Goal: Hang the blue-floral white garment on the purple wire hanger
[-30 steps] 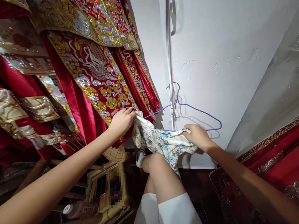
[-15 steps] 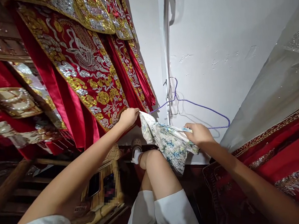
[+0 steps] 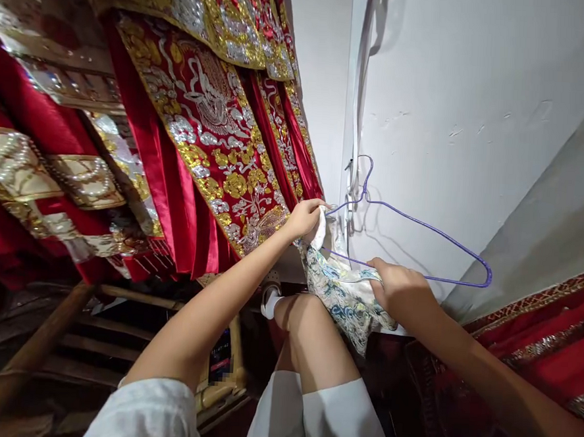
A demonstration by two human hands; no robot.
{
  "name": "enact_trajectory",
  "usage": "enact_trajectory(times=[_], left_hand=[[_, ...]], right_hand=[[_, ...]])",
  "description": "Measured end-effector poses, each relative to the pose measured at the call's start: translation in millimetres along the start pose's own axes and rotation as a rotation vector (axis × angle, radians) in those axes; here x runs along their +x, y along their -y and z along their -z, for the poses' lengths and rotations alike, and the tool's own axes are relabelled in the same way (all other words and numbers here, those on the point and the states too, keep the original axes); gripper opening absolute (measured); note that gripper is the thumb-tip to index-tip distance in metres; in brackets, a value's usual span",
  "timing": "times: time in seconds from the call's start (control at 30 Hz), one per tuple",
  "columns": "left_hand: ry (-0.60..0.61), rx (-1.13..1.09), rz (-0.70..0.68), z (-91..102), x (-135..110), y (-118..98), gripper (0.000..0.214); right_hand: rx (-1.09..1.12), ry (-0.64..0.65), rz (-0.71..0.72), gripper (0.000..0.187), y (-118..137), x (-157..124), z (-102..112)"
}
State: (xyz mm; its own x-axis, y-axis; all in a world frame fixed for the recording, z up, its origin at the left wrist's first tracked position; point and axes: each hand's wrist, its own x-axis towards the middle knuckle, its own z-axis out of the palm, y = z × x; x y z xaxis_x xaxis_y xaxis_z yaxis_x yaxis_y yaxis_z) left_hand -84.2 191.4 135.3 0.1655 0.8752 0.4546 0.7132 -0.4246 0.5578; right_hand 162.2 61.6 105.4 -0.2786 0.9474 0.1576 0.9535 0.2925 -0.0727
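A purple wire hanger (image 3: 425, 224) hangs against the white wall. Its left end passes into the neck of a white garment with a blue-green print (image 3: 340, 290). My left hand (image 3: 306, 219) is closed on the garment's upper left edge, by the hanger's left shoulder. On the other side, my right hand (image 3: 399, 288) pinches the garment's right edge near the hanger's bottom bar; whether it also touches the bar I cannot tell. The hanger's right end sticks out bare beyond my right hand. Below my hands the cloth droops in folds over my knees.
Red embroidered costumes with gold and silver sequins (image 3: 219, 122) hang close on the left. A pale vertical strip (image 3: 359, 71) runs down the wall behind the hanger. A bamboo chair (image 3: 231, 366) with a phone (image 3: 221, 356) stands lower left. More red cloth (image 3: 556, 340) lies at right.
My left hand has brought the garment's left edge up over the hanger's left end, which now sits inside the neck. The view has turned left, and the hanger has tilted lower at right.
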Motion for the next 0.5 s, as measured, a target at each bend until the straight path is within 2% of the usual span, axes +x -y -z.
enact_trajectory(times=[0.1,0.2,0.3,0.37,0.4,0.43,0.47,0.5], left_hand=[[0.023,-0.134,-0.157,-4.9,-10.8,-9.6,0.039],[0.009,-0.118,-0.148,1.7,-22.5,-9.2,0.040],[0.007,-0.043,-0.127,9.5,-26.2,-4.9,0.038],[-0.012,0.023,-0.159,12.5,-23.7,-3.1,0.037],[-0.018,0.048,-0.182,13.6,-21.8,-2.3,0.036],[-0.022,0.064,-0.201,14.7,-19.9,-1.3,0.036],[-0.030,0.067,-0.211,15.9,-18.4,0.4,0.036],[-0.045,0.062,-0.208,17.3,-17.5,3.0,0.036]], right_hand=[[0.147,-0.008,-0.008,0.043,-12.0,5.9,-4.9],[0.446,-0.082,0.001,0.057,-34.6,8.6,-3.9],[0.653,-0.301,-0.117,0.070,-63.9,10.8,2.8],[0.666,-0.474,-0.210,0.076,-84.7,15.5,10.0],[0.663,-0.517,-0.231,0.074,-95.0,19.3,14.2],[0.678,-0.501,-0.233,0.069,-104.8,23.9,18.5],[0.727,-0.423,-0.219,0.061,-113.8,29.1,22.5],[0.811,-0.291,-0.187,0.054,-121.3,34.6,25.8]])
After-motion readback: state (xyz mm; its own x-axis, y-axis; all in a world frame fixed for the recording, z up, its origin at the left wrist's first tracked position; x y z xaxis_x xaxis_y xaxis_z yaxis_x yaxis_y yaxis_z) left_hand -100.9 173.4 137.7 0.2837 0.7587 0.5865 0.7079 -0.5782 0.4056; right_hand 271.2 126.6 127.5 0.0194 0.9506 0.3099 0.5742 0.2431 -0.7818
